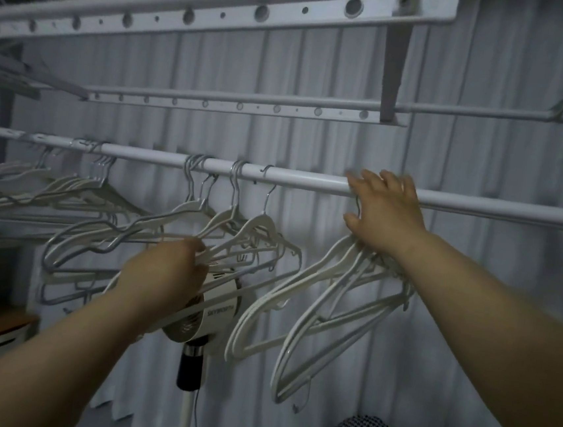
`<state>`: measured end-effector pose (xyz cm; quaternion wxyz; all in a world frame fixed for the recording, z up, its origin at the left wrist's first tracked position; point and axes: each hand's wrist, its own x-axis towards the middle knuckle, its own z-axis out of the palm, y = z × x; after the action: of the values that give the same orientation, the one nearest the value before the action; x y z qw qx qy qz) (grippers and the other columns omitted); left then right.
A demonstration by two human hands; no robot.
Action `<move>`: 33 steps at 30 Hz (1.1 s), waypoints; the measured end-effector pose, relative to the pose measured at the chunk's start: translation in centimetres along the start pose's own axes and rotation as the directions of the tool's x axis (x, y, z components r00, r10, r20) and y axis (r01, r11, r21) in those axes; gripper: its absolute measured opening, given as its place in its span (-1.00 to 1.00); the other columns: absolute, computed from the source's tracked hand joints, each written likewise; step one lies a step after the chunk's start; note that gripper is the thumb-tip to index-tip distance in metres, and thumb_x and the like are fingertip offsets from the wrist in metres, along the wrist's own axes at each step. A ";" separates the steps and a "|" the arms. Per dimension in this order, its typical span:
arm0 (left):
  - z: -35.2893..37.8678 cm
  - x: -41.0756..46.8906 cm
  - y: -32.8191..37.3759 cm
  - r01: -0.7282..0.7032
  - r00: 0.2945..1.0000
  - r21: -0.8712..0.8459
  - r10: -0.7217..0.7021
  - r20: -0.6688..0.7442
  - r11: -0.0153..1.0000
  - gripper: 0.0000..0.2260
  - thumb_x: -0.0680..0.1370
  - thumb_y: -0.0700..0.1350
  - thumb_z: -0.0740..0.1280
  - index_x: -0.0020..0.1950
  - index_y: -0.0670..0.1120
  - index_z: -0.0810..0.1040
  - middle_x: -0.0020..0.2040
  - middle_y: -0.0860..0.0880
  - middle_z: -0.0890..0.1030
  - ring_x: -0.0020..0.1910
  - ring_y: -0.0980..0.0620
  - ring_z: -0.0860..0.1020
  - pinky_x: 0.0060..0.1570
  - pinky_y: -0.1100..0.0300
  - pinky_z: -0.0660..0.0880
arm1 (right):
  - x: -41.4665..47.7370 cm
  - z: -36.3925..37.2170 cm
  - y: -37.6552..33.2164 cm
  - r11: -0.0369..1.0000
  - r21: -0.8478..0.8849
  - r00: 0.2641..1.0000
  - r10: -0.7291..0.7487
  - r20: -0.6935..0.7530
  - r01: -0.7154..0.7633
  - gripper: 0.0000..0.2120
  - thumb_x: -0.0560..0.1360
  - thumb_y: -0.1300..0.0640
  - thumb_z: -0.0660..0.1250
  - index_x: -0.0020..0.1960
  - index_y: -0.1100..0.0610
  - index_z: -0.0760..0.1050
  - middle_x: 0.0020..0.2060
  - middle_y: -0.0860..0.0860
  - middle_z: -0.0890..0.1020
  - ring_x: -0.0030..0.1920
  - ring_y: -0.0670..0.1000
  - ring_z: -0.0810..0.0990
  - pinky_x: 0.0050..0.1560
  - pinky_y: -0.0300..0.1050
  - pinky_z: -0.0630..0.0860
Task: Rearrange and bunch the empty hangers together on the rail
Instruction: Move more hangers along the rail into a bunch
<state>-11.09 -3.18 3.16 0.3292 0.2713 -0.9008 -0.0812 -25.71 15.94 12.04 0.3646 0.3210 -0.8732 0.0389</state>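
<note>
Three groups of white hangers on rail point(293, 179): left bunch point(69, 193) far left, well apart from both hands; middle hangers point(237, 229) strung loosely along the rail between the hands; right bunch point(316, 302) packed tight, hanging directly under right hand point(386, 216).

Right hand: up on the rail, fingers spread and draped over its top, thumb below beside one wire hook, heel of palm against the necks of right bunch. Fingers motion-blurred; can't tell whether gripping the hooks or just pressing on them.

Left hand point(168, 268): lower, well below rail, at shoulder level of middle hangers. Fingers curled around several of their arms, holding them together.

Hidden or unclear:
- Hooks of right bunch nearly all behind right hand.
- Left fingertips buried in the tangle; number of hangers held unreadable.
- Left bunch cut off by frame edge.
- Fan point(209, 309) on a pole behind middle hangers, partly covered by left hand and hanger arms.
- Pale curtain point(474, 266) behind everything; dim light, fine detail soft.
</note>
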 end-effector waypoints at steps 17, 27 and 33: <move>0.1 1.3 0.0 -0.054 0.998 -0.229 0.043 -0.055 0.972 -0.75 0.60 -0.19 0.09 -0.16 -0.24 0.50 -0.18 -0.23 0.62 -0.18 -0.19 0.56 -0.19 0.12 0.40 | -0.5 -0.5 0.3 1.000 0.012 1.000 0.001 -0.014 -0.001 -0.45 0.53 0.08 0.18 0.47 0.06 0.11 0.50 0.01 0.12 0.49 0.05 0.05 0.49 0.02 -0.18; 0.9 3.2 1.8 -0.091 0.995 -0.205 0.083 -0.047 0.975 -0.76 0.58 -0.23 0.11 -0.18 -0.19 0.52 -0.10 -0.22 0.64 -0.13 -0.17 0.59 -0.19 0.12 0.42 | -0.5 -0.4 0.5 0.999 -0.006 0.999 -0.044 -0.009 0.044 -0.46 0.53 0.08 0.18 0.47 0.08 0.13 0.50 0.04 0.11 0.49 0.05 0.06 0.50 0.01 -0.14; 2.7 3.3 2.1 -0.114 0.992 -0.124 0.120 0.035 0.986 -0.81 0.57 -0.25 0.12 -0.21 -0.14 0.44 -0.23 -0.11 0.55 -0.25 -0.07 0.49 -0.28 0.19 0.35 | -0.2 -0.3 0.7 0.998 -0.010 0.998 -0.057 -0.007 0.057 -0.46 0.53 0.07 0.19 0.47 0.06 0.13 0.51 0.01 0.10 0.49 0.03 0.05 0.49 0.05 -0.14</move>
<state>-15.83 -3.26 3.57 0.3304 0.1955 -0.9152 -0.1224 -25.84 16.72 12.24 0.3702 0.3437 -0.8627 0.0255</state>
